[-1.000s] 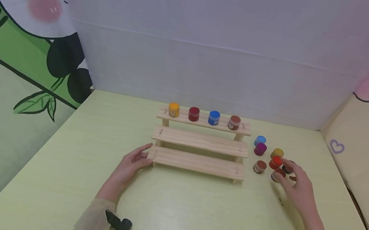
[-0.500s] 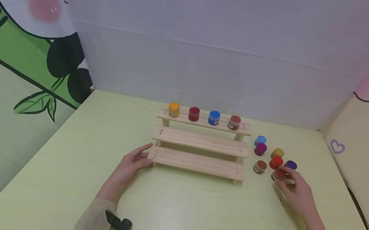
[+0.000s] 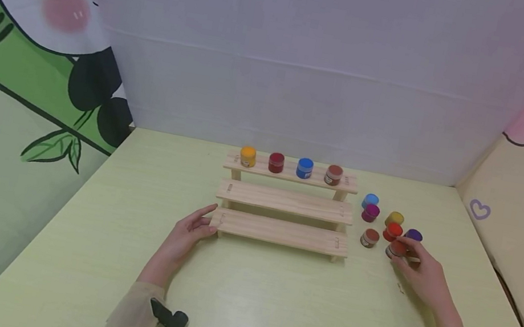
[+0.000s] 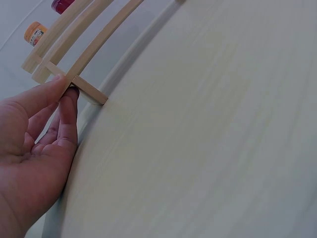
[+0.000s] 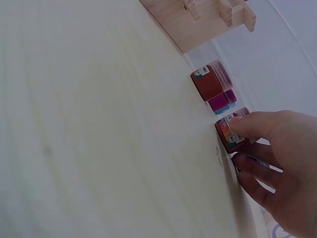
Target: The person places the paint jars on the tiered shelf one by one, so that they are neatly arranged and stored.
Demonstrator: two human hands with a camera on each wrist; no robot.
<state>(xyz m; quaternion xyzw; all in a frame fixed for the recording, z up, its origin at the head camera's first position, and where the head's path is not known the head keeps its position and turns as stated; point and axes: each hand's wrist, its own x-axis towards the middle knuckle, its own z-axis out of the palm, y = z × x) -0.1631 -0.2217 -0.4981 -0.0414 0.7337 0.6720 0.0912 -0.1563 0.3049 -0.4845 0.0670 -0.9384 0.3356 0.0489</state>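
A three-step wooden rack (image 3: 279, 230) stands on the table. My left hand (image 3: 189, 235) pinches the left end of its lowest step; in the left wrist view the thumb (image 4: 47, 94) lies against the wood and the fingers curl behind. On the top step sit an orange paint jar (image 3: 248, 156), a dark red one (image 3: 276, 162), a blue one (image 3: 305, 168) and a brown one (image 3: 333, 175). My right hand (image 3: 422, 274) grips a reddish-brown paint jar (image 5: 230, 133) between thumb and fingers, at table level. The far side of this jar is hidden by the hand.
Right of the rack, close to the gripped jar, stand another brown jar (image 3: 369, 238), a red jar (image 3: 393, 232), a purple jar (image 3: 413, 235), a yellow jar (image 3: 395, 219), a magenta jar (image 3: 370, 213) and a light blue jar (image 3: 371, 201). A cloth backdrop (image 3: 272, 101) rises behind the table.
My right hand has come down slightly and closed its fingers round the reddish-brown jar, uncovering the purple jar behind. The left hand keeps its place on the rack.
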